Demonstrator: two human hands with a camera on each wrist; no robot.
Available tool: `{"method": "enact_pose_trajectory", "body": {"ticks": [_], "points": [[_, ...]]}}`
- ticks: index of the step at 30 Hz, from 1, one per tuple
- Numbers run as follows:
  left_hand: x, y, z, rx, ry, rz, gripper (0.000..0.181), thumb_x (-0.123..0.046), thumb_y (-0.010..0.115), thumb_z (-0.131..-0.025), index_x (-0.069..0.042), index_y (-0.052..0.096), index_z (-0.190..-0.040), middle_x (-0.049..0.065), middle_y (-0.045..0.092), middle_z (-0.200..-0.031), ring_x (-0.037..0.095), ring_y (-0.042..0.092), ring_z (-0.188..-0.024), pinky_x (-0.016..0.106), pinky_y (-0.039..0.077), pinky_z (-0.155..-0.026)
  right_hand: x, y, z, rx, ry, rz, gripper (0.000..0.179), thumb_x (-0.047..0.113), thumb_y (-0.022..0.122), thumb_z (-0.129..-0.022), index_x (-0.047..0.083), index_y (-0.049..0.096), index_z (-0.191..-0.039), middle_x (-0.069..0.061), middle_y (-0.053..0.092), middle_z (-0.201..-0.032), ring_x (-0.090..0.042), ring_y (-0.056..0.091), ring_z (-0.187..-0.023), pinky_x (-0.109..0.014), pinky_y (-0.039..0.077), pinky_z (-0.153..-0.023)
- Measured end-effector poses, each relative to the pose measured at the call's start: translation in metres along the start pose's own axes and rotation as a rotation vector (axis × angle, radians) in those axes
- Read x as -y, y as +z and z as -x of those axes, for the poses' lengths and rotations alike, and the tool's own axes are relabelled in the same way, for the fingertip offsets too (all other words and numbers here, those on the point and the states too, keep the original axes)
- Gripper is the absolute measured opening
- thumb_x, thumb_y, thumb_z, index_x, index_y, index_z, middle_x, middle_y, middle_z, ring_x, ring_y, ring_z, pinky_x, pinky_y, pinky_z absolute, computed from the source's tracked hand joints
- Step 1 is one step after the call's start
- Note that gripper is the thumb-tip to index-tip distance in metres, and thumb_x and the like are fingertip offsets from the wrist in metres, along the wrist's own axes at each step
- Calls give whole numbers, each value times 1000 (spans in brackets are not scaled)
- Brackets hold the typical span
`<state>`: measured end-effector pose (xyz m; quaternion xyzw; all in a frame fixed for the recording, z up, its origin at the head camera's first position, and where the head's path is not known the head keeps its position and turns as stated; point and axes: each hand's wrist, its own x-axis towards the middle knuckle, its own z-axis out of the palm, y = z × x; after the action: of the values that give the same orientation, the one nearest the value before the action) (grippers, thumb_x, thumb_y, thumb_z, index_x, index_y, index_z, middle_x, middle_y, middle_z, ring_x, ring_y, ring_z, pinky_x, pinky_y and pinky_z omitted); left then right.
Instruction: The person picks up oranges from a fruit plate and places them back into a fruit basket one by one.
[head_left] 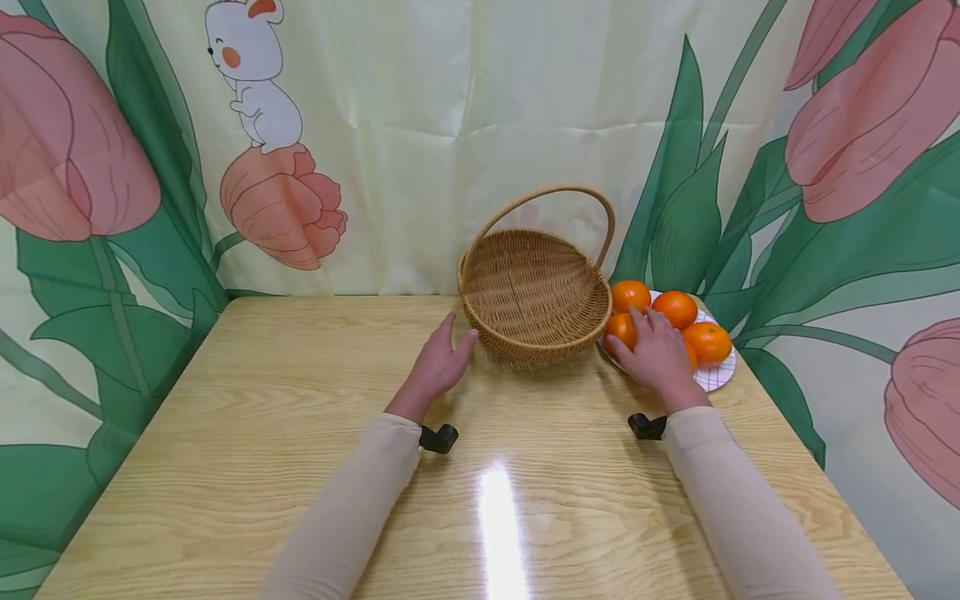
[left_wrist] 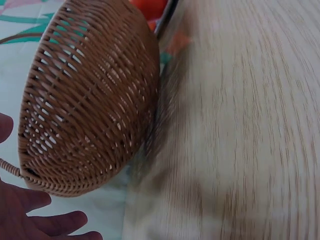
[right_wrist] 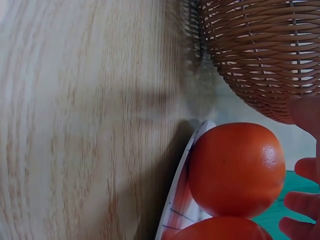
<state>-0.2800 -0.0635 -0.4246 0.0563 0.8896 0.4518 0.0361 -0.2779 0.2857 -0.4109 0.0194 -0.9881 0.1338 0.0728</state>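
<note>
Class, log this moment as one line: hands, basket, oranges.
left hand: fingers spread, beside basket | right hand: over oranges, contact unclear | oranges: on plate, right of basket

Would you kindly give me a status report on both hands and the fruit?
Left hand open beside wicker basket. Right hand open over orange fruits on plate. Nothing visibly blocking between plate and basket.

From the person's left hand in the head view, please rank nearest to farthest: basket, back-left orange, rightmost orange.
1. Basket, just right of the left hand.
2. Back-left orange, right of the basket.
3. Rightmost orange, on the right side of the plate.
</note>
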Motion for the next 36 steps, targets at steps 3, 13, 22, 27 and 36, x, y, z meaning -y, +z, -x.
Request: {"method": "enact_pose_trajectory", "body": {"ticks": [3, 13, 22, 27, 36], "points": [[-2, 3, -1, -10, -1, 14, 78, -60, 35, -98, -13, 13, -156, 15, 24, -159, 34, 25, -146, 51, 24, -118, 1, 1, -2, 3, -2, -3, 78, 52, 43, -97, -1, 25, -151, -30, 23, -153, -48, 19, -141, -65, 16, -114], [-7, 13, -3, -71, -23, 68, 78, -59, 39, -97, -15, 14, -156, 19, 34, -154, 37, 34, -141, 53, 30, -115, 4, 0, -6, 10, -11, -8, 78, 45, 52, -95, -1, 24, -151, -32, 22, -152, -50, 19, -140, -65, 16, -114], [-10, 23, -5, -61, -43, 113, 83, -65, 37, -95, -21, 5, -157, 20, 36, -153, 39, 37, -139, 54, 31, -114, 8, 1, -13, 42, -6, 34, 75, 39, 56, -93, 0, 27, -150, -31, 22, -152, -51, 20, -138, -66, 17, -113], [-12, 28, -6, -54, -57, 141, 92, -76, 33, -89, -24, 0, -157, 21, 36, -152, 39, 36, -140, 54, 30, -114, 7, 3, -17, 51, -3, 47, 74, 37, 59, -93, 1, 28, -150, -31, 23, -152, -52, 22, -138, -67, 19, -112], [-14, 37, -12, -78, -57, 207, 86, -67, 41, -93, -26, 0, -157, 26, 37, -150, 41, 39, -137, 55, 35, -111, 3, 6, -22, 58, -18, 94, 71, 34, 64, -89, 1, 36, -146, -32, 27, -150, -53, 27, -135, -68, 22, -110]]}}
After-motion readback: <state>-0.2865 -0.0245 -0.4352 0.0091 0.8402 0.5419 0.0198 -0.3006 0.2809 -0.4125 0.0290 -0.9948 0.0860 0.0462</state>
